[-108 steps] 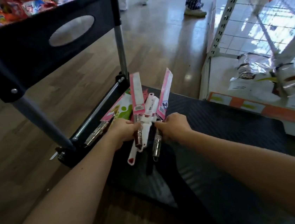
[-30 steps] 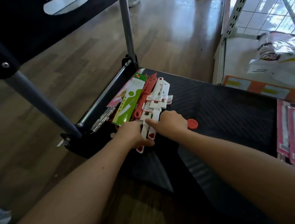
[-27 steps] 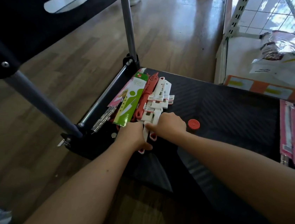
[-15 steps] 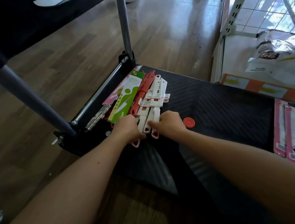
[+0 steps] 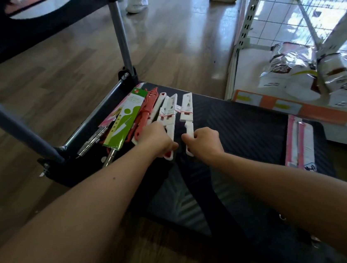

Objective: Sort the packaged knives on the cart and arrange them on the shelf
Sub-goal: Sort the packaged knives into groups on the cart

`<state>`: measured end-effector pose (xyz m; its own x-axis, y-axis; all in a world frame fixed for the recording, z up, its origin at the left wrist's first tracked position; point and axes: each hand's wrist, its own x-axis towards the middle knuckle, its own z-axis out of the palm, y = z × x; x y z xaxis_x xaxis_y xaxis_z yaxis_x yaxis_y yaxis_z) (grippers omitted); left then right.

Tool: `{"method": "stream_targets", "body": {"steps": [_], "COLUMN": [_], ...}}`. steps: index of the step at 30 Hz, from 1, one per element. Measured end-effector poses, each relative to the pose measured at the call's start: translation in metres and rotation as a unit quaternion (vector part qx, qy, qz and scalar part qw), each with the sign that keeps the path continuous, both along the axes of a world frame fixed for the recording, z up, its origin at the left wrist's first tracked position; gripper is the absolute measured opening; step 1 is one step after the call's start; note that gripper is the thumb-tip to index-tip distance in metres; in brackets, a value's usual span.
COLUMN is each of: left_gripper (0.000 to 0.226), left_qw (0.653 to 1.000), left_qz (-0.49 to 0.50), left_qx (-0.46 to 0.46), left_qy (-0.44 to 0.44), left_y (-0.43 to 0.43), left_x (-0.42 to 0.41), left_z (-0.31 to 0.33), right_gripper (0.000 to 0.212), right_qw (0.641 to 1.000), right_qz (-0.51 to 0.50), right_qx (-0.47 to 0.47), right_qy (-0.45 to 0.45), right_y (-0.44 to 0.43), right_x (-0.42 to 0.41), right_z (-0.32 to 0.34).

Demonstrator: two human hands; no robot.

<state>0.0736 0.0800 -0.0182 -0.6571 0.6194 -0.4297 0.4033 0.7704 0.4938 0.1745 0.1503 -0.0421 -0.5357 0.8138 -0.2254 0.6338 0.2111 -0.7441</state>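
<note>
Both hands work at the far left corner of the black ribbed cart deck (image 5: 243,123).

1. Right hand (image 5: 205,141): fingers curled round the handle of a single white knife (image 5: 187,112). The sheathed blade points away from the person, and the handle end protrudes below the fist. This knife lies apart from the main group, with a strip of bare deck between them.
2. Left hand (image 5: 158,140): fingers curled over the handles of the remaining white knives (image 5: 169,114), which lie side by side just left of the single one. One handle end, with a red-rimmed hole, shows beneath the hand.
3. The two hands are close together but not touching.

Remaining stock, left of the left hand, in order outward:
- a coral-red knife (image 5: 147,108), touching the white group;
- a green-carded knife (image 5: 124,124), its steel handle pointing toward the person;
- steel-handled knives (image 5: 92,140) on pink cards, partly under the green card, against the cart's lower frame rail.

Two pink-carded knives (image 5: 299,145) lie parallel at the right edge of the deck, well apart from both hands.

The shelf (image 5: 247,68) stands just beyond the right side of the cart. Foil bags (image 5: 291,70) rest on its bottom level. No knife is visible on it.
</note>
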Motion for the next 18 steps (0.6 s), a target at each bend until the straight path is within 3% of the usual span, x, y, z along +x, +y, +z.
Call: {"method": "stream_targets", "body": {"steps": [4, 18], "left_gripper": [0.030, 0.025], "left_qw": [0.999, 0.986], "left_qz": [-0.040, -0.169], "left_qx": [0.005, -0.003], "left_qy": [-0.013, -0.004], "left_y": [0.016, 0.075], "left_x": [0.027, 0.110], "left_z": [-0.001, -0.023], "right_gripper": [0.041, 0.040], "right_qw": [0.999, 0.990], "right_qz": [-0.028, -0.113], "right_qx": [0.025, 0.001], "right_qy": [-0.031, -0.089], "right_y": [0.018, 0.050], "right_x": [0.036, 0.142], "right_z": [0.002, -0.011]}}
